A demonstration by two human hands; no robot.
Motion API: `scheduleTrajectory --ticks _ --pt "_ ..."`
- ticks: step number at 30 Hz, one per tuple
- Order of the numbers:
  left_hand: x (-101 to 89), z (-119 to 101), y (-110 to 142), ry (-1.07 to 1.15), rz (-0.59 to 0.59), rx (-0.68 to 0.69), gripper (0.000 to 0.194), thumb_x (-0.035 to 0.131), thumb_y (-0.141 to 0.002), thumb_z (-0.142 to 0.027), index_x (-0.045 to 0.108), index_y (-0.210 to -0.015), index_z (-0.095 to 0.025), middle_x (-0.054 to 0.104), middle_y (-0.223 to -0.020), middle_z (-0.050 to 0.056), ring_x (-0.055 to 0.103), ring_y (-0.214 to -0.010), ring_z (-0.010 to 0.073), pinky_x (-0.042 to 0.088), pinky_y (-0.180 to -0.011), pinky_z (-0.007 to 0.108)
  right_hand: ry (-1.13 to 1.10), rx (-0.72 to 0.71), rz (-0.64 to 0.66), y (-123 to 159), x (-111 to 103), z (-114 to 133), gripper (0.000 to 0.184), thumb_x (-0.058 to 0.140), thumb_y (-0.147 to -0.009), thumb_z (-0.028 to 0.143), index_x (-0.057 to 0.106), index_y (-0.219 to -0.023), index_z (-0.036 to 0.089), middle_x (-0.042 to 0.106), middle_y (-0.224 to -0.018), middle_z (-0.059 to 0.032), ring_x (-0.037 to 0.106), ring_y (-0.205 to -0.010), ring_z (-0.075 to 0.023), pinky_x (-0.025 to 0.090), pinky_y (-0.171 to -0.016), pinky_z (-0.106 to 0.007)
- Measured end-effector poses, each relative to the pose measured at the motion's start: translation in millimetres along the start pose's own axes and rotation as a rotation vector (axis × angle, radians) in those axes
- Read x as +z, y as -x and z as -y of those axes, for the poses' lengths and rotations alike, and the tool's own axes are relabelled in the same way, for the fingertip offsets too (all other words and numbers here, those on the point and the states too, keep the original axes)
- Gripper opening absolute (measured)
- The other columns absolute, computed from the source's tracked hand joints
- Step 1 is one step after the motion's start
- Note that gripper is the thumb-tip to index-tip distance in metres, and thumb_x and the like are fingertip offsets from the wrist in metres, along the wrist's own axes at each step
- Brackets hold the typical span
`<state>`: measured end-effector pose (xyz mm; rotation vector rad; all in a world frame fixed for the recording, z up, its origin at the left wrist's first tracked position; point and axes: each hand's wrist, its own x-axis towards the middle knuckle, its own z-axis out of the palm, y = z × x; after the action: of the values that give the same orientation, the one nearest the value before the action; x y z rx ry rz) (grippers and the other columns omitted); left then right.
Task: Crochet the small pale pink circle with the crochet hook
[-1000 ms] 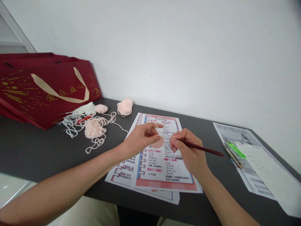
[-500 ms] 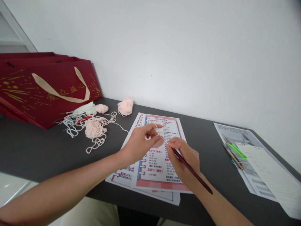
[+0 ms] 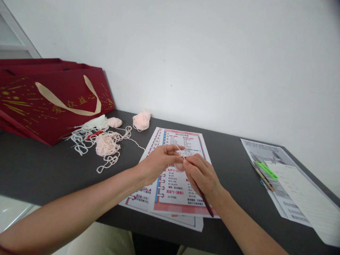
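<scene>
Between thumb and fingers, my left hand (image 3: 159, 159) pinches a small pale pink crochet piece (image 3: 179, 166), with a strand of yarn running over the raised index finger. My right hand (image 3: 200, 171) is closed around a crochet hook (image 3: 204, 200) with a dark brown handle, which slants down toward me. The hook's tip meets the yarn at the left fingertips; the exact stitch is too small to make out. Under both hands lie printed pattern sheets (image 3: 175, 202). A loose strand leads from the left hand back to a tangled pink yarn heap (image 3: 106, 144).
A dark red gift bag (image 3: 79, 88) stands at the left by the wall. Near it are white yarn (image 3: 97, 123), a small pink ball (image 3: 114, 122) and a larger pink ball (image 3: 141, 120). At the right, green-handled scissors (image 3: 267, 170) lie on papers (image 3: 300, 191).
The hook's handle has swung from pointing right to pointing down toward me as my right hand turned. Both hands have come closer together. The yarn on the table stays put.
</scene>
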<state>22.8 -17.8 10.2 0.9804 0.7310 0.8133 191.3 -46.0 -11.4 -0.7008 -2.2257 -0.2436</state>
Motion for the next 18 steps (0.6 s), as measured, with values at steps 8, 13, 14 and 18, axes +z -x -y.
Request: scheduleTrajectory --ticks 8,13,14,18 --pt "2.0 1 0 -0.317 -0.129 0.238 0.045 0.064 -0.076 -0.021 0.057 -0.119 -0.010 0.057 -0.065 -0.004 0.054 -0.062 0.0104 0.042 -0.066 0.027 -0.073 0.208 -0.102 1 5 18 0.017 0.048 -0.085 0.004 0.049 -0.089 0.021 0.057 -0.077 -0.0031 0.056 -0.070 -0.0165 0.048 -0.061 -0.029" --pt "-0.8 1 3 -0.655 -0.238 0.424 0.037 0.058 -0.081 -0.021 0.059 -0.118 -0.016 0.061 -0.073 -0.001 0.055 -0.069 0.0125 0.042 -0.067 0.027 -0.294 0.508 -0.229 0 -1 23 0.016 0.054 -0.084 0.008 0.052 -0.087 0.024 0.060 -0.076 0.0013 0.056 -0.063 -0.0120 0.045 -0.057 -0.025" --pt "-0.5 0 4 -0.698 -0.253 0.442 0.037 0.059 -0.081 -0.021 0.059 -0.118 -0.017 0.062 -0.074 -0.001 0.055 -0.069 0.0125 0.042 -0.068 0.027 -0.378 0.611 -0.250 -2 -1 24 0.014 0.054 -0.085 0.010 0.052 -0.084 0.024 0.058 -0.072 0.0024 0.055 -0.060 -0.0115 0.044 -0.055 -0.024" --pt "1.8 -3 8 -0.795 -0.276 0.499 0.033 0.060 -0.081 -0.020 0.061 -0.114 -0.018 0.064 -0.075 0.000 0.057 -0.075 0.0141 0.043 -0.073 0.027 -0.900 0.934 -0.377 -11 -2 22 0.017 0.054 -0.086 0.015 0.050 -0.071 0.022 0.051 -0.059 0.0055 0.048 -0.051 -0.0098 0.039 -0.050 -0.024"
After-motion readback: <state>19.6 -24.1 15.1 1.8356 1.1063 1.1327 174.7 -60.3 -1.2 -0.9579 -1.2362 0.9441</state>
